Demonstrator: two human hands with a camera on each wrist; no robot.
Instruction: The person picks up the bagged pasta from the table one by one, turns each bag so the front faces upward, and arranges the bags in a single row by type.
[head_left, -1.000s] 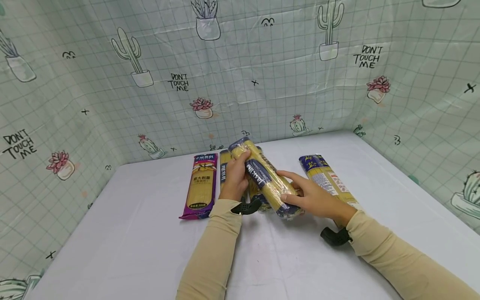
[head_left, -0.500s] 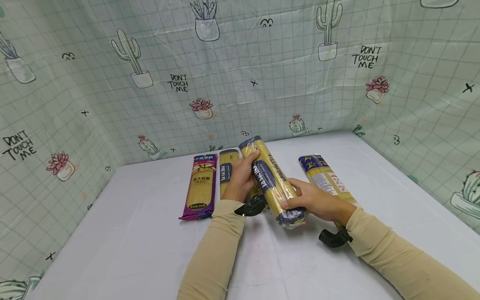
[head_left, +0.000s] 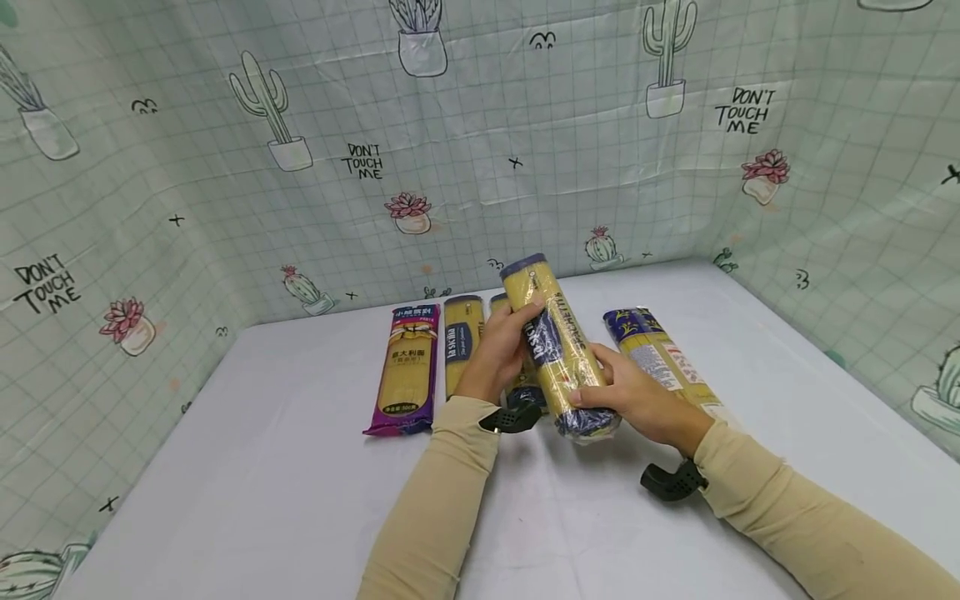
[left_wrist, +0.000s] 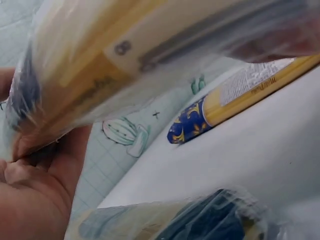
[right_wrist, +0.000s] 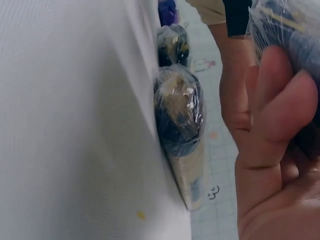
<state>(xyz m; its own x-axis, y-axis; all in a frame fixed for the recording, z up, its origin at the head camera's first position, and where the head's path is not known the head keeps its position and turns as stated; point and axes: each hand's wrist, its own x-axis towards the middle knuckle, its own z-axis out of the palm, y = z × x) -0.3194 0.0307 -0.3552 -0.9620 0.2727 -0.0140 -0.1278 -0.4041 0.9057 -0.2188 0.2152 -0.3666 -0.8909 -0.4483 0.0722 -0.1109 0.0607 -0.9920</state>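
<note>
Cactus-print backdrop point(head_left: 465, 108) behind, white table point(head_left: 285, 500) below. Spaghetti pack point(head_left: 561, 354) is up off the table, long axis slanting from far left to near right. Purple pack point(head_left: 407, 371) lies to its left, blue-and-yellow pack point(head_left: 663, 354) to its right, navy-labelled pack point(head_left: 462, 342) between purple and held. Left hand point(head_left: 501, 350) grips the spaghetti's left side, toward the far end; right hand point(head_left: 637, 396) holds its right side, nearer the near end (thumb on top), so the pack lies between both.
</note>
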